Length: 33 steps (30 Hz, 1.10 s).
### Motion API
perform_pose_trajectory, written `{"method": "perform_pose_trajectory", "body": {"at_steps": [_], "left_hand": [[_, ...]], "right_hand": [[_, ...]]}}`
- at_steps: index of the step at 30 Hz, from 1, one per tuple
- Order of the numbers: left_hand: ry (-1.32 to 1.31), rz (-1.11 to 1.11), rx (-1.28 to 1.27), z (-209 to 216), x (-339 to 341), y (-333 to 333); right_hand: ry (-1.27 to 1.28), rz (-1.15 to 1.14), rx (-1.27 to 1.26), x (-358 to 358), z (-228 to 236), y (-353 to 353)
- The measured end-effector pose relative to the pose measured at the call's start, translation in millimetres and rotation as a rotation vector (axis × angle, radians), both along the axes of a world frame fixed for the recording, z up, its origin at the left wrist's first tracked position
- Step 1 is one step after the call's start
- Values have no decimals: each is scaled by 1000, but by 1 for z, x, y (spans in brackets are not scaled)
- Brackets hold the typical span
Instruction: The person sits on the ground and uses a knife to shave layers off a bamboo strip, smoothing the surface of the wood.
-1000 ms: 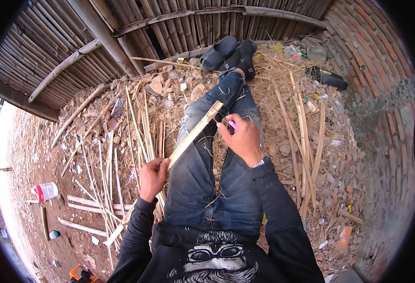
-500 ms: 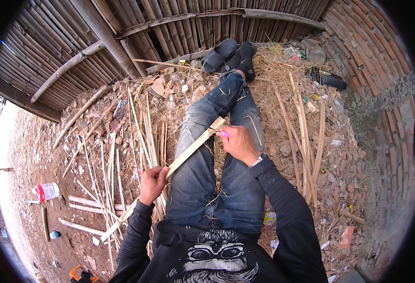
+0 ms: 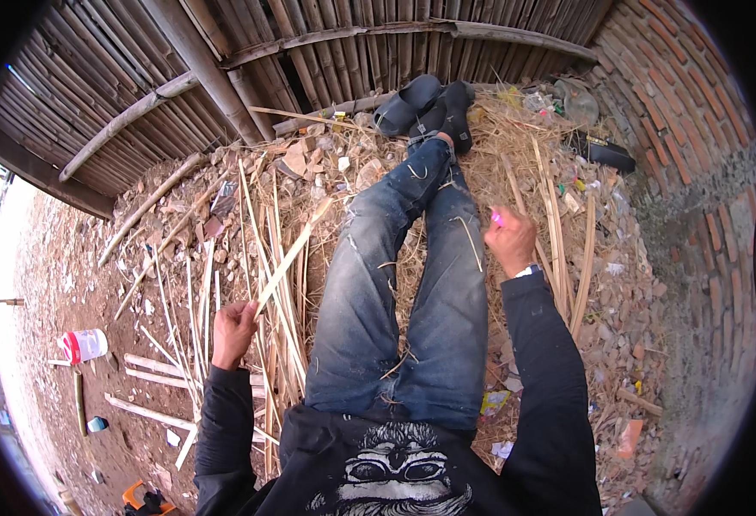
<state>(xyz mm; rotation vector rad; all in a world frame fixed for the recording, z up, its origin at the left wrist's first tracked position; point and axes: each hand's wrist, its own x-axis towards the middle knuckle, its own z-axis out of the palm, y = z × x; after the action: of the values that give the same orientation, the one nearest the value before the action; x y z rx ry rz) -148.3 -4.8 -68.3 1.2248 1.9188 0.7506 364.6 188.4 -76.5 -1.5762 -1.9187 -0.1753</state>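
Note:
My left hand (image 3: 233,334) is closed on a pale split bamboo strip (image 3: 293,254), pinching it between thumb and fingers. The strip slants up and away to the right, its far end beside my left knee. To the right of my legs, my right hand (image 3: 512,241) is closed round a knife (image 3: 498,218). Only a bit of its pink handle shows by the thumb; I cannot make out the blade. Thin curled shavings (image 3: 467,241) lie on my jeans. More bamboo strips (image 3: 276,297) are strewn on the ground beside my left leg.
Further strips (image 3: 557,232) lie right of my legs, near a brick wall (image 3: 704,112). A bamboo wall (image 3: 352,60) stands beyond my feet. Straw and rubble cover the ground. At left are a white and red tub (image 3: 84,346) and an orange object (image 3: 147,499).
My right hand has moved right, off the strip, with the knife. My left hand has shifted left with the strip, which now lies clear of my lap.

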Motion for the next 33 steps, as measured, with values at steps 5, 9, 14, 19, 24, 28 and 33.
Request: {"method": "perform_pose_trajectory", "body": {"at_steps": [5,9,14,19,24,28,33], "left_hand": [[-43,84,24,-21,-14,-34],[67,45,137,-23,56,-8],[173,9,217,-15,114,27],[251,-10,253,-19,125,33],[204,-98,190,-18,107,16],[145,-209,79,-36,53,-16],[129,-320,-248,-62,-46,-88]], "right_hand": [[-103,-91,-313,23,32,5],[-225,107,-170,-45,39,2],[-293,409,-14,-124,27,-10],[-441,623,-90,-167,0,-30],[-435,638,-86,-158,-13,-33],[-401,653,-132,-154,-17,-32],[-294,663,-169,-152,-14,-26]]}}
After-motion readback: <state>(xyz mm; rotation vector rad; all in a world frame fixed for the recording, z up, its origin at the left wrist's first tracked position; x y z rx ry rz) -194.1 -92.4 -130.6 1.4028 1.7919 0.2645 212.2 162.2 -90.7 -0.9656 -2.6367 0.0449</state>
